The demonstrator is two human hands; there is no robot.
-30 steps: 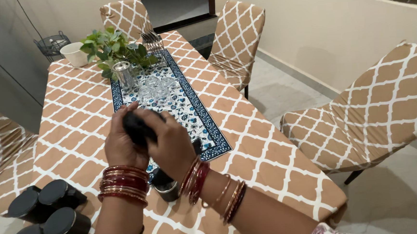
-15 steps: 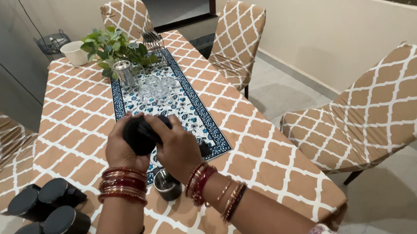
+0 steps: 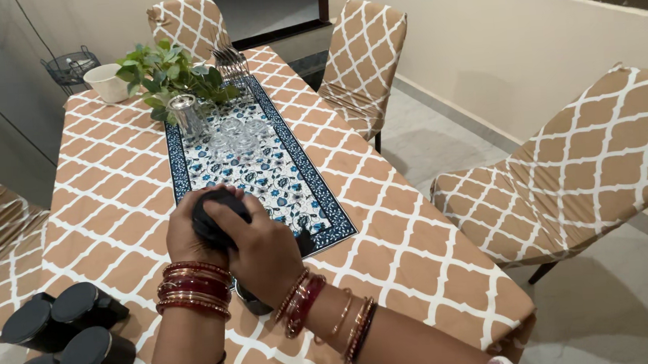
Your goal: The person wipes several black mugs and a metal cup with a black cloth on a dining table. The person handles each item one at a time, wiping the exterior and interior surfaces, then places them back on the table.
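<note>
A: What does the head view show around the hands?

B: A long table under a tan cloth with a white lattice pattern (image 3: 115,195) fills the frame, and a blue floral runner (image 3: 263,174) lies down its middle. On the runner's far part stand a cluster of clear drinking glasses (image 3: 237,137) and a shiny steel jug (image 3: 185,117), with a leafy green plant (image 3: 167,71) behind them and a white bowl-shaped pot (image 3: 106,83) at the far left corner. Chairs in matching lattice covers (image 3: 578,166) stand round the table.

A: And the hands themselves?

B: The left hand (image 3: 192,231) and the right hand (image 3: 262,246), both wrists stacked with red and gold bangles, are clenched together around a round black object (image 3: 217,215), held just above the near end of the runner. Directly below them a small dark cylindrical container (image 3: 250,305) stands on the cloth, mostly hidden by the right wrist.

A: Any packages or labels?

B: Three black round-lidded jars (image 3: 71,332) sit grouped at the near left edge of the table, well apart from the hands. No label shows on them from this angle. A dark wire basket (image 3: 69,66) stands beyond the table's far left corner.
</note>
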